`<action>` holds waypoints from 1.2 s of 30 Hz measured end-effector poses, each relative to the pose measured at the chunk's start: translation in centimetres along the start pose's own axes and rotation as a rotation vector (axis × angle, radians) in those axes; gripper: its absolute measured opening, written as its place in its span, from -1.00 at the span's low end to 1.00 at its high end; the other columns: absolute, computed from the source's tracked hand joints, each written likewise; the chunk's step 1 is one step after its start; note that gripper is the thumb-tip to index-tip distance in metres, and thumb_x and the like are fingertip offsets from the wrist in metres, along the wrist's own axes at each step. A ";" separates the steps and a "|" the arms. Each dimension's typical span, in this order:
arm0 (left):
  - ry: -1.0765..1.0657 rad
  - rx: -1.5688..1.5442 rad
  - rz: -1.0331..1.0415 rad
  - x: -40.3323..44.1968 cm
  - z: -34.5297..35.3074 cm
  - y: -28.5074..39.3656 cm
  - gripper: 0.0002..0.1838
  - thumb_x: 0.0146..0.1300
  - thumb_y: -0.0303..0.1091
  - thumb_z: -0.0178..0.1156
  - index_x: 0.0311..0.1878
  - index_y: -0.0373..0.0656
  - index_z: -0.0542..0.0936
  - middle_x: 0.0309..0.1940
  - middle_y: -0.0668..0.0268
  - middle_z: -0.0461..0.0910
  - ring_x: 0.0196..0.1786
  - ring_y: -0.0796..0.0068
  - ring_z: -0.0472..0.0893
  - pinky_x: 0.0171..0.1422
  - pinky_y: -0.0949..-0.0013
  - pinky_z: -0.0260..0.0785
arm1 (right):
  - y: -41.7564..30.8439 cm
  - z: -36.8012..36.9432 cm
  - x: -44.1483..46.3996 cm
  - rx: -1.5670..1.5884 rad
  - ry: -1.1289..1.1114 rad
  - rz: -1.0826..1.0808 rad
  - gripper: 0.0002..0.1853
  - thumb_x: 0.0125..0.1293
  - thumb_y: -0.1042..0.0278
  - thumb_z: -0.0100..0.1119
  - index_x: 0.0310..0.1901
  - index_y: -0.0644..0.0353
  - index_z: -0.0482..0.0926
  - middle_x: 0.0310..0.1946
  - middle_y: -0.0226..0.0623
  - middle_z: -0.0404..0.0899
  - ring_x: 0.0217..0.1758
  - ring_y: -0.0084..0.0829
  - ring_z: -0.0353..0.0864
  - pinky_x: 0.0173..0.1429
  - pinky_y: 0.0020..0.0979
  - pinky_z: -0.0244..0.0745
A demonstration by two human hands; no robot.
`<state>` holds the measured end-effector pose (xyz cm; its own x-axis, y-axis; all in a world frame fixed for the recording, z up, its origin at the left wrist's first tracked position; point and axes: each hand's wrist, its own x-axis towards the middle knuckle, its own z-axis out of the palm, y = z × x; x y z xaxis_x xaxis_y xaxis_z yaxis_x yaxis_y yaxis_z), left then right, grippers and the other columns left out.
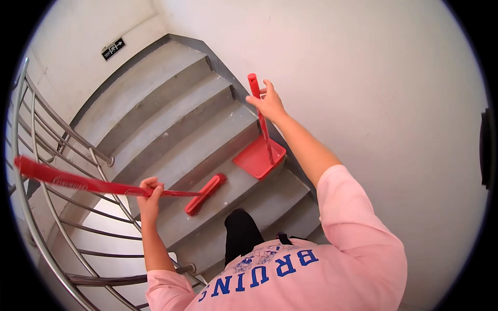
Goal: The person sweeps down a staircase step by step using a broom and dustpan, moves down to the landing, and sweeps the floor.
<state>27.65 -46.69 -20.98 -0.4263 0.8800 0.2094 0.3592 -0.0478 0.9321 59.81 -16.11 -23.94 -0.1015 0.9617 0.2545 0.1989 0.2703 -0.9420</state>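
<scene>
My left hand [150, 198] is wrapped round the handle of a red broom [203, 196], whose bristles rest on a grey step. The handle's far end reaches over the railing at the left. My right hand [267, 103] holds the upper part of the red dustpan's handle with the thumb across it and one finger raised. The red dustpan [258, 159] rests on a step beside the right wall, to the right of the broom head. No dirt can be made out in the pan.
Grey curved steps [179, 103] fan out ahead. A metal railing [62, 223] runs along the left side. The white wall [389, 103] stands close at the right. An exit sign [113, 48] hangs on the far wall. A dark trouser leg [241, 233] is on the steps below.
</scene>
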 end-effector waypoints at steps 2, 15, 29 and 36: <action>0.043 -0.037 0.006 -1.0 -1.3 -0.6 -0.72 0.18 -0.56 0.11 -0.02 -0.26 0.43 -0.28 0.27 0.55 -0.18 0.50 0.53 -0.01 0.43 0.39 | -1.3 -0.2 0.0 -0.038 -0.021 0.088 -0.16 -0.01 0.05 0.30 0.26 0.30 0.21 -0.04 -0.06 0.48 -0.03 -0.23 0.54 0.05 -0.27 0.42; 0.096 -0.057 0.015 -3.8 -4.7 -2.4 -0.70 0.19 -0.55 0.09 0.02 -0.27 0.41 -0.25 0.24 0.53 -0.13 0.45 0.52 0.08 0.34 0.35 | -6.4 -4.7 -5.3 -0.408 -0.059 -0.024 -0.74 -0.03 0.13 0.15 -0.41 0.16 0.51 -0.43 -0.17 0.57 -0.34 -0.25 0.57 -0.19 -0.28 0.44; 0.089 -0.030 0.030 -2.2 -5.6 -2.3 -0.69 0.22 -0.49 0.09 0.04 -0.28 0.43 -0.24 0.24 0.55 -0.14 0.46 0.53 0.11 0.34 0.34 | -11.0 -15.7 -20.8 -0.128 -0.059 0.179 -0.82 0.13 0.31 0.22 -0.40 0.18 0.43 -0.53 -0.51 0.39 -0.48 -0.67 0.34 -0.42 -0.54 0.28; 0.097 -0.031 0.019 -2.8 -5.2 -1.9 -0.69 0.22 -0.48 0.10 0.04 -0.29 0.42 -0.23 0.23 0.55 -0.13 0.45 0.53 0.12 0.35 0.34 | -1.9 -14.3 -23.5 -0.072 -0.066 0.282 -0.83 0.13 0.35 0.24 -0.39 0.20 0.44 -0.51 -0.49 0.43 -0.39 -0.62 0.38 -0.25 -0.51 0.35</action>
<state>23.84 -51.47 -21.80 -0.4988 0.8290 0.2530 0.3429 -0.0794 0.9360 75.77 -38.58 -25.00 -0.0952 0.9949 -0.0317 0.2969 -0.0020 -0.9549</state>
